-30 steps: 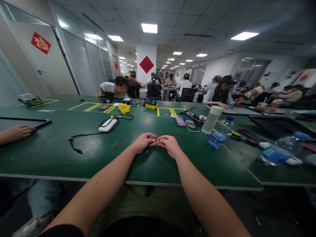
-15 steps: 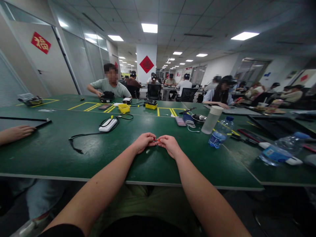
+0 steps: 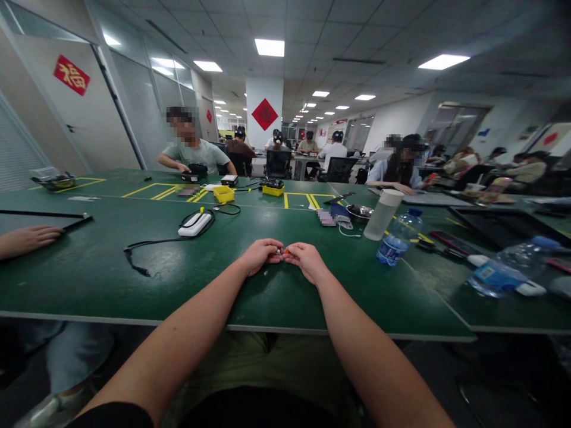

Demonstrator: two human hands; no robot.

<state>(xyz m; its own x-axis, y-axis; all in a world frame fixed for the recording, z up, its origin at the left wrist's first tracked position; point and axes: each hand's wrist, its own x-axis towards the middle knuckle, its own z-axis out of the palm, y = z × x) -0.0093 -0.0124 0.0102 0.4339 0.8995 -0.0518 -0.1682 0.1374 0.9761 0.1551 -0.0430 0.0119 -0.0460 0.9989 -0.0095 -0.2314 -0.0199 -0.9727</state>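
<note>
My left hand (image 3: 262, 256) and my right hand (image 3: 306, 260) meet above the green table, fingertips nearly touching. Both are closed in a pinch. Between the fingers of the right one is a small orange piece (image 3: 286, 251), mostly covered by the fingertips. At the left fingertips a tiny whitish piece (image 3: 278, 252) shows; its kind is too small to make out. A small pale spot lies on the table just below the left fingers, perhaps a loose bit or a reflection.
Left of my hands lies a white power bank (image 3: 195, 224) with a black cable (image 3: 140, 244). To the right stand a frosted bottle (image 3: 382, 215) and a water bottle (image 3: 398, 238); another bottle (image 3: 508, 270) lies beyond. A co-worker's hand (image 3: 33, 241) rests at far left.
My fingers have shifted slightly: a whitish piece now shows at the left fingertips, where red showed before. Across the table, a person has turned their head to the left.
</note>
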